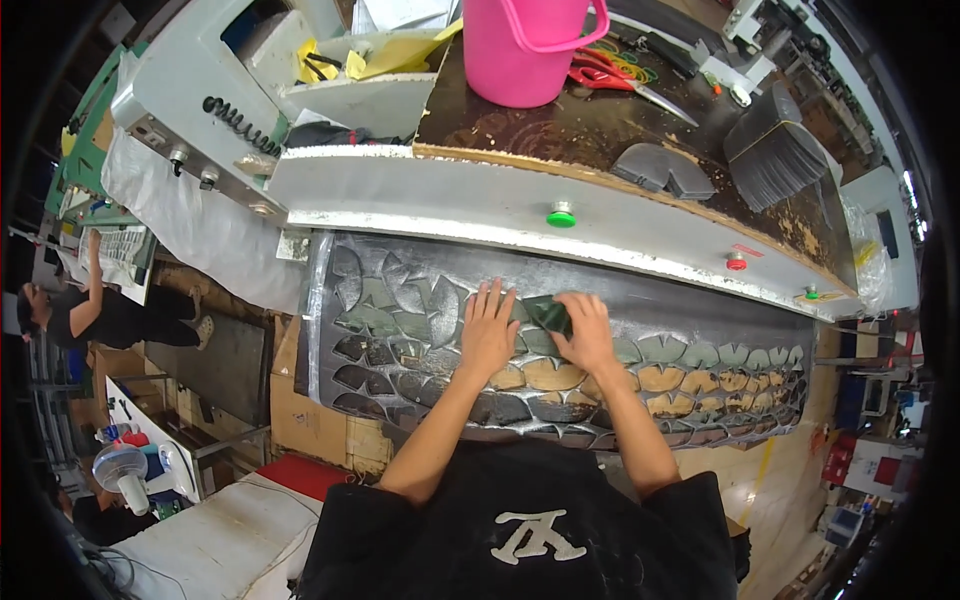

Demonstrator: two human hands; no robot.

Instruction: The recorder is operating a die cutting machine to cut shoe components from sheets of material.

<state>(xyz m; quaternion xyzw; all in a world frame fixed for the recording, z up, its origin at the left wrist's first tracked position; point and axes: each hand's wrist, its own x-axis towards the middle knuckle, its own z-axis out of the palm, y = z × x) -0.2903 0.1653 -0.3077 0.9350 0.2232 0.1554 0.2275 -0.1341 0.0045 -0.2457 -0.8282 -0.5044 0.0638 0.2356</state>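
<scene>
Beyond the black shirt [520, 500] at six o'clock, the left hand [487, 335] lies flat, fingers slightly spread, gripping nothing; the right hand [585, 332] has its fingers closed on a dark green piece [546, 312] over the black sheet [655, 315]. Rows toward six look emptied, pieces perhaps remaining toward ten. Bare sheet leaves room at one, bounded by the grey beam [450, 195].

Right of the right hand [587, 342]: bare strip of dark sheet [665, 317], open sideways between cut-out rows [690, 353] and grey beam [645, 237];
Between the left hand [487, 337] and right: raised green piece [547, 314] fills the gap;
Far edge: beam bars the way; green button [561, 216] juts out;
Bench [520, 135] beyond: pink bucket [513, 55], scissors [602, 74], grey stack [777, 155] obstruct;
</scene>
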